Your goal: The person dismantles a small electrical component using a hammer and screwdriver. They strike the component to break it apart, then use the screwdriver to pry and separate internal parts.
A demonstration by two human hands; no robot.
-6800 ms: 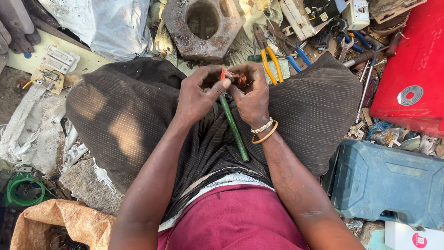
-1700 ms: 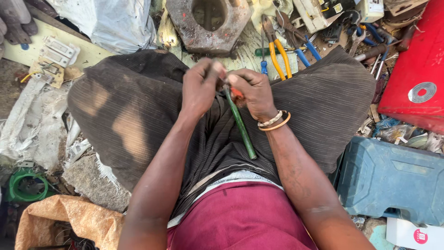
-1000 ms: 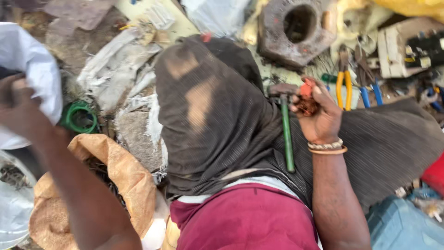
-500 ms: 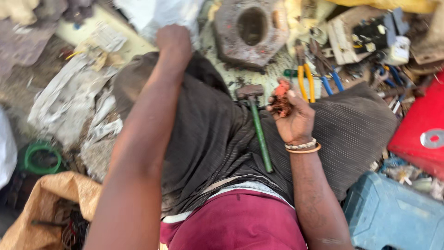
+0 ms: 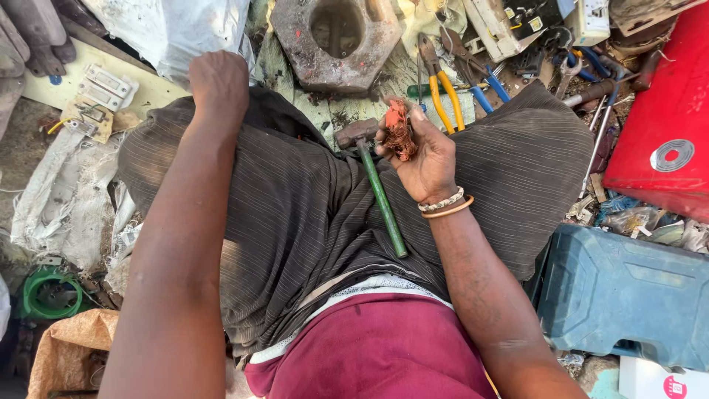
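Note:
My right hand point(image 5: 425, 151) holds a tangled bundle of copper wire point(image 5: 399, 129) above my lap. A hammer with a green handle point(image 5: 378, 189) lies between my legs, its rusty head just left of that hand. My left hand point(image 5: 218, 83) rests fingers-down on my left knee, on the dark striped trousers point(image 5: 295, 222); its fingers are hidden over the knee and I see nothing in it.
A rusty hexagonal metal block point(image 5: 336, 37) sits ahead. Yellow-handled pliers point(image 5: 443, 92) and blue-handled pliers point(image 5: 484, 81) lie beside it. A red case point(image 5: 665, 125) and a blue tool case point(image 5: 628, 295) are on the right. A white sack point(image 5: 177, 29), a green ring point(image 5: 44, 295) and scrap lie left.
Earlier both hands worked the copper wire together over the hammer. My left hand then swung far out to the left and has come back onto my left knee. The right hand kept the wire.

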